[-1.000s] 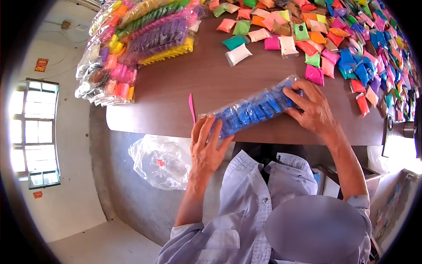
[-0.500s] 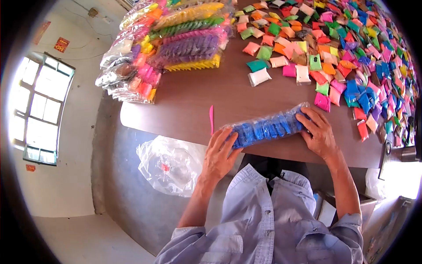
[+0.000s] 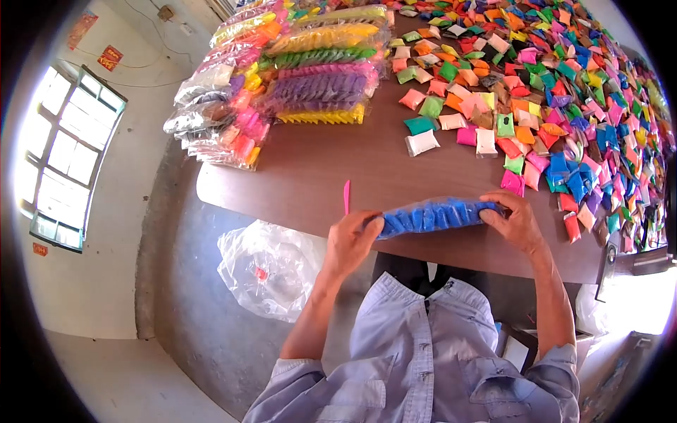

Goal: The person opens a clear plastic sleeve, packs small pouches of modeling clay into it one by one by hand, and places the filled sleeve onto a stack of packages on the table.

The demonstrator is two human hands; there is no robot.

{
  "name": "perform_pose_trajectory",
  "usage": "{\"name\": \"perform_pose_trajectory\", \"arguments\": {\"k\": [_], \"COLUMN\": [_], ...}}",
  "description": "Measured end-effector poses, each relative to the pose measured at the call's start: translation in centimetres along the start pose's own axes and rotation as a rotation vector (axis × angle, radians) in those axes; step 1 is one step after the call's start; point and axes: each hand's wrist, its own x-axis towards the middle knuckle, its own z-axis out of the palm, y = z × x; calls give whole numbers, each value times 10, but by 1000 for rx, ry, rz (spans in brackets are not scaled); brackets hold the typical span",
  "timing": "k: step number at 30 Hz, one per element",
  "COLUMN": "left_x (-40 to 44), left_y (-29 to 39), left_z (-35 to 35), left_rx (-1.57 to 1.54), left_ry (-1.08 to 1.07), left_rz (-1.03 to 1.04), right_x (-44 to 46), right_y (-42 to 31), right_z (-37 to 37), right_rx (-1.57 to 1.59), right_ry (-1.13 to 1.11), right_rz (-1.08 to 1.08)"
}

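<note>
A long clear plastic bag packed with a row of blue packets [image 3: 434,216] is held at both ends over the near edge of the brown table [image 3: 310,166]. My left hand [image 3: 352,238] grips its left end, thumb on top. At its right end, my right hand [image 3: 516,220] pinches the plastic between thumb and fingers. A thin pink plastic knife [image 3: 346,197] lies on the table just beyond my left hand.
Filled bags of coloured packets [image 3: 321,88] are stacked at the back left. Loose small packets [image 3: 493,92] cover the back and right of the table. On the floor at left lies a crumpled clear plastic bag [image 3: 271,271].
My hands have shifted from lying over the bag to gripping its ends, and the bag is tilted so its side faces me more. The view has shifted slightly.
</note>
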Motion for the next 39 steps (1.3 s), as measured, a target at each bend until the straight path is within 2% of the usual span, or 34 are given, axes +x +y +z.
{"name": "perform_pose_trajectory", "arguments": {"k": [2, 8, 12, 15, 17, 19, 23, 26, 30, 32, 33, 35, 36, 37, 39], "left_x": [9, 41, 68, 88, 102, 118, 162, 204, 262, 283, 299, 327, 331, 336, 343], "left_y": [8, 14, 9, 9, 20, 24, 19, 24, 20, 19, 9, -19, -8, -12, -17], "left_z": [-7, -23, -53, -76, -92, -110, -150, -185, -223, -219, -224, -233, -230, -227, -220], "left_rx": [19, 40, -83, -90, -95, 22, -96, 38, 25, 44, 46, 298, 389, 389, 559], "left_ry": [-50, 5, -56, -69, -58, -80, 66, 120, 150, 336, 337, 443, 424, 423, 569], "left_rz": [-171, -276, -296, -161, -162, -249, -203, -189, -321, -119, -121, -153, -261, -263, -195], "right_x": [3, 32, 67, 99, 118, 140, 195, 245, 303, 325, 332, 344, 348, 352, 355], "right_y": [-2, -6, -20, -38, -48, -65, -92, -108, -125, -127, -126, -123, -118, -114, -109], "right_z": [-2, -2, 6, 10, 16, 20, 36, 54, 72, 81, 87, 96, 98, 100, 105], "right_rx": [-19, 107, 186, 241, 250, 270, 294, 391, 385, 435, 436, 463, 469, 469, 488], "right_ry": [-26, -93, -75, -98, -76, -106, -153, -169, -227, -261, -263, -240, -243, -244, -221], "right_rz": [77, 239, 266, 270, 320, 298, 260, 252, 272, 287, 287, 333, 313, 315, 254]}}
